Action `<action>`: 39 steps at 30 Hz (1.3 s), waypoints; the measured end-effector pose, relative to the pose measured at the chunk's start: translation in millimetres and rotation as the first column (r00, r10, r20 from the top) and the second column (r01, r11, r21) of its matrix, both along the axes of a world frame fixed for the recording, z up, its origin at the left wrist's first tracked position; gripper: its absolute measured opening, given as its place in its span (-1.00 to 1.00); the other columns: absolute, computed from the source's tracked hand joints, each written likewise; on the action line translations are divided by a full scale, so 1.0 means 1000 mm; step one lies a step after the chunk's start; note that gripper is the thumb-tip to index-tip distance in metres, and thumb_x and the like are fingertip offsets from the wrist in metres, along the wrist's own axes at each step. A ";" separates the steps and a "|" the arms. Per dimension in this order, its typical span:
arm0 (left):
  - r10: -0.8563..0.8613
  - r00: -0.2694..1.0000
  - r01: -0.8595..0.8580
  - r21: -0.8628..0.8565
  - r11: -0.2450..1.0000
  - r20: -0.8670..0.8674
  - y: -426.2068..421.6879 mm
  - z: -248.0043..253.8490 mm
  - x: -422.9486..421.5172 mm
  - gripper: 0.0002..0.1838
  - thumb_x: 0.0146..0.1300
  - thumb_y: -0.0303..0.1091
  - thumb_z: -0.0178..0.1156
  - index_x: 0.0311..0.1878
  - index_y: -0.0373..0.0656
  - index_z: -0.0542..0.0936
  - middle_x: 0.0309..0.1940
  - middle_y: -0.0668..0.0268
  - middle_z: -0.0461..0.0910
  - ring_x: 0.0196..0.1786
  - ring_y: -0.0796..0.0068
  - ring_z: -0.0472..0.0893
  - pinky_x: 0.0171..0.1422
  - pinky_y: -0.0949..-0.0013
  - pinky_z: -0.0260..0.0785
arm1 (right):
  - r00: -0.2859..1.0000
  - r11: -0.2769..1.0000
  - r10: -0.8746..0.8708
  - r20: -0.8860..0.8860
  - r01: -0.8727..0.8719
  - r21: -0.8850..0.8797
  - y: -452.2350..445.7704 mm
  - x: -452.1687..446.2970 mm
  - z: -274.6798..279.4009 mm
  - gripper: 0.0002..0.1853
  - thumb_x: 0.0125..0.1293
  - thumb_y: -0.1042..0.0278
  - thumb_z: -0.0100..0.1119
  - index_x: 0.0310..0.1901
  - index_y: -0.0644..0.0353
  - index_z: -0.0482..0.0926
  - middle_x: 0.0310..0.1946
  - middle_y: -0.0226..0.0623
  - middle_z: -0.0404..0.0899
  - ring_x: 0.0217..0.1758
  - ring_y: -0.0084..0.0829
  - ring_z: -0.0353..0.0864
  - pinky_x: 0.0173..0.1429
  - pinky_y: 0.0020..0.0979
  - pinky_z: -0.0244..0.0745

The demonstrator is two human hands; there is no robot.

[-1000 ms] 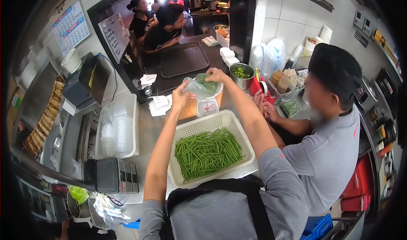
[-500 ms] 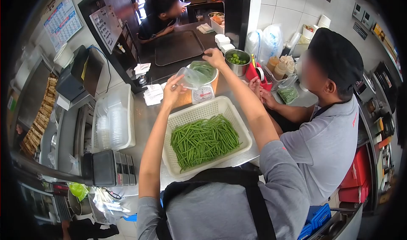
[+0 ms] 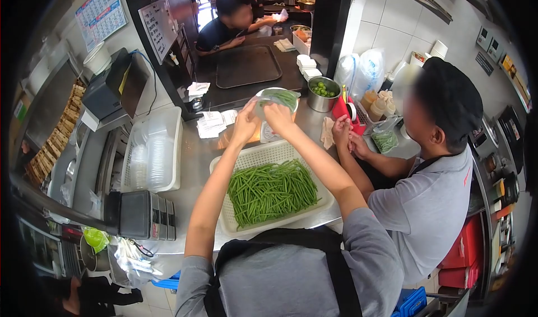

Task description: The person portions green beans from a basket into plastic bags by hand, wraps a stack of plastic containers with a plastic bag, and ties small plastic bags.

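Note:
A clear plastic bag with green beans [image 3: 283,97] lies on the white pan of a small scale [image 3: 269,133], whose dial is partly hidden by my right wrist. My left hand [image 3: 245,124] is closed on the bag's open end. My right hand [image 3: 277,117] is at the mouth of the bag, its fingers bent and mostly hidden; what they hold cannot be made out. Nearer to me, below both wrists, a white perforated basket [image 3: 223,219] holds a pile of loose green beans [image 3: 272,192].
A co-worker [image 3: 428,188] stands at the right, hands together beside a red container [image 3: 342,108]. Behind are a pot of green limes [image 3: 323,94] and a dark tray [image 3: 248,66]. Plastic lids fill a white bin [image 3: 178,149] at the left. Another person leans on the far counter.
My right hand has moved from the far side of the scale pan to the bag's mouth, close to my left hand. At the far counter a person now reaches out with something white.

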State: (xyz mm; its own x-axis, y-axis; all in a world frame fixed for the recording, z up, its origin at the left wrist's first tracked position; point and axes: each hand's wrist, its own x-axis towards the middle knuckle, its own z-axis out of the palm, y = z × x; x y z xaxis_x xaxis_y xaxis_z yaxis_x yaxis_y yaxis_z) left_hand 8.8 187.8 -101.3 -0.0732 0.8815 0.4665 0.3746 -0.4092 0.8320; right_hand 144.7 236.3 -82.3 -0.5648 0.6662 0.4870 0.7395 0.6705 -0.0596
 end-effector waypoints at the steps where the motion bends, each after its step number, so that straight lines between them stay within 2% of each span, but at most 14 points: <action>1: -0.016 1.000 0.016 0.011 1.000 0.010 0.003 -0.006 0.001 -0.40 0.11 -0.66 0.00 0.30 -0.17 0.31 0.35 0.31 0.21 0.31 0.45 0.27 0.24 0.43 0.26 | 0.996 0.996 -0.070 0.062 0.066 0.062 0.007 -0.003 -0.005 -0.89 0.05 0.43 0.12 -0.49 0.09 0.66 -0.53 -0.13 0.63 -0.39 -0.22 0.68 -0.35 -0.24 0.56; 4: -0.041 0.999 0.040 0.023 0.999 0.021 0.001 -0.012 0.006 -0.37 0.09 -0.70 -0.03 0.30 -0.19 0.29 0.36 0.33 0.20 0.33 0.48 0.24 0.25 0.47 0.23 | 0.979 0.981 -0.168 0.111 0.155 0.119 0.024 -0.013 -0.015 -0.89 0.04 0.41 0.12 -0.49 0.04 0.66 -0.53 -0.25 0.65 -0.42 -0.32 0.69 -0.43 -0.30 0.55; 10: -0.025 0.999 0.027 0.060 0.998 -0.031 -0.002 -0.017 0.008 -0.35 0.04 -0.69 0.03 0.29 -0.23 0.29 0.34 0.25 0.22 0.39 0.46 0.14 0.29 0.49 0.18 | 0.990 0.980 -0.108 0.086 0.091 0.179 0.030 -0.011 -0.016 -0.90 0.02 0.40 0.12 -0.50 0.11 0.64 -0.49 -0.20 0.64 -0.44 -0.31 0.68 -0.47 -0.33 0.55; 13: 0.060 0.993 -0.050 0.098 0.994 -0.104 0.001 -0.019 0.008 -0.37 0.03 -0.66 0.05 0.27 -0.23 0.32 0.31 0.26 0.27 0.28 0.49 0.29 0.20 0.51 0.23 | 0.995 0.975 -0.071 0.069 0.054 0.216 0.029 -0.005 -0.019 -0.90 0.02 0.43 0.09 -0.51 0.13 0.62 -0.50 -0.19 0.64 -0.45 -0.28 0.67 -0.45 -0.29 0.56; 17: 0.126 0.987 -0.118 0.085 0.989 -0.099 -0.002 -0.017 0.012 -0.41 0.04 -0.64 0.05 0.24 -0.20 0.38 0.22 0.31 0.35 -0.07 0.58 0.42 -0.03 0.57 0.28 | 0.991 0.980 -0.122 -0.059 0.129 0.150 0.022 -0.001 -0.015 -0.92 0.01 0.45 0.11 -0.46 0.20 0.59 -0.47 -0.13 0.61 -0.45 -0.17 0.66 -0.40 -0.21 0.56; 21: 0.103 0.994 -0.102 0.038 0.994 -0.037 0.002 -0.027 0.006 -0.42 0.05 -0.66 -0.06 0.22 -0.20 0.40 0.22 0.34 0.32 -0.02 0.62 0.42 -0.11 0.64 0.29 | 0.973 1.000 -0.016 -0.232 0.017 0.003 -0.003 0.020 0.008 -0.91 -0.02 0.49 0.13 -0.42 0.28 0.54 -0.43 -0.11 0.60 -0.38 -0.12 0.65 -0.31 -0.17 0.55; 22: 0.099 0.994 -0.093 0.114 0.989 -0.047 0.000 -0.023 0.006 -0.43 0.04 -0.68 -0.07 0.21 -0.20 0.41 0.21 0.31 0.32 0.04 0.61 0.41 -0.11 0.64 0.29 | 0.952 0.999 0.019 -0.305 -0.026 -0.019 -0.013 0.027 0.017 -0.90 -0.03 0.50 0.13 -0.43 0.30 0.52 -0.43 -0.10 0.60 -0.36 -0.11 0.64 -0.28 -0.16 0.54; 24: 0.011 0.993 -0.009 -0.022 1.000 0.119 -0.010 -0.013 0.008 -0.43 0.04 -0.69 -0.08 0.19 -0.19 0.44 0.21 0.27 0.32 0.11 0.56 0.39 -0.03 0.61 0.29 | 0.891 0.968 0.058 -0.451 -0.161 -0.192 -0.022 0.040 0.029 -0.86 0.00 0.49 0.21 -0.38 0.31 0.52 -0.42 -0.13 0.61 -0.35 -0.26 0.66 -0.25 -0.28 0.52; 26: 0.018 0.992 -0.018 0.004 1.000 0.125 -0.011 -0.012 0.008 -0.47 0.04 -0.69 -0.09 0.12 -0.16 0.51 0.21 0.26 0.31 0.15 0.51 0.38 0.05 0.56 0.29 | 0.765 0.892 0.072 -0.640 -0.337 -0.302 -0.024 0.052 0.038 -0.83 0.02 0.46 0.26 -0.34 0.31 0.54 -0.44 -0.14 0.61 -0.37 -0.36 0.66 -0.27 -0.36 0.51; 27: 0.061 0.990 -0.065 0.030 0.997 0.125 -0.019 -0.004 0.011 -0.49 0.02 -0.70 -0.08 0.07 -0.14 0.54 0.18 0.22 0.33 0.15 0.44 0.41 0.06 0.49 0.33 | 0.709 0.882 0.075 -0.701 -0.375 -0.286 -0.026 0.058 0.044 -0.82 0.07 0.44 0.29 -0.30 0.29 0.56 -0.47 -0.28 0.60 -0.41 -0.55 0.60 -0.30 -0.50 0.46; 30: 0.149 0.977 -0.166 0.108 0.980 0.154 -0.033 0.008 0.013 -0.56 0.05 -0.69 -0.06 -0.06 -0.09 0.62 0.09 0.23 0.37 0.12 0.40 0.43 0.01 0.43 0.37 | 0.492 0.829 0.088 -0.866 -0.519 -0.210 -0.046 0.081 0.068 -0.85 0.10 0.45 0.27 -0.29 0.28 0.57 -0.50 -0.42 0.59 -0.44 -0.66 0.53 -0.33 -0.57 0.41; 34: 0.256 0.933 -0.282 0.072 0.957 0.251 -0.041 0.013 0.007 -0.68 0.11 -0.64 -0.01 -0.17 -0.09 0.65 0.06 0.29 0.39 0.17 0.47 0.37 0.03 0.43 0.34 | 0.542 0.834 0.010 -0.841 -0.468 -0.292 -0.078 0.103 0.067 -0.89 0.14 0.45 0.25 -0.30 0.26 0.57 -0.49 -0.50 0.57 -0.43 -0.70 0.47 -0.32 -0.60 0.39; 38: 0.287 0.919 -0.329 0.123 0.936 0.271 -0.048 0.016 0.012 -0.79 0.17 -0.59 0.05 -0.28 -0.09 0.65 -0.09 0.35 0.40 -0.11 0.56 0.43 -0.25 0.54 0.31 | 0.716 0.778 -0.012 -0.698 -0.432 -0.457 -0.114 0.103 0.022 -0.91 0.14 0.46 0.26 -0.33 0.24 0.58 -0.46 -0.50 0.58 -0.41 -0.71 0.49 -0.33 -0.61 0.37; 39: 0.251 0.931 -0.291 0.123 0.949 0.267 -0.050 0.018 0.016 -0.81 0.15 -0.58 0.07 -0.29 -0.10 0.65 -0.10 0.34 0.40 -0.10 0.54 0.42 -0.20 0.51 0.31 | 0.754 0.751 0.019 -0.657 -0.444 -0.488 -0.118 0.098 -0.004 -0.89 0.11 0.44 0.28 -0.34 0.24 0.57 -0.47 -0.41 0.60 -0.42 -0.63 0.54 -0.33 -0.54 0.41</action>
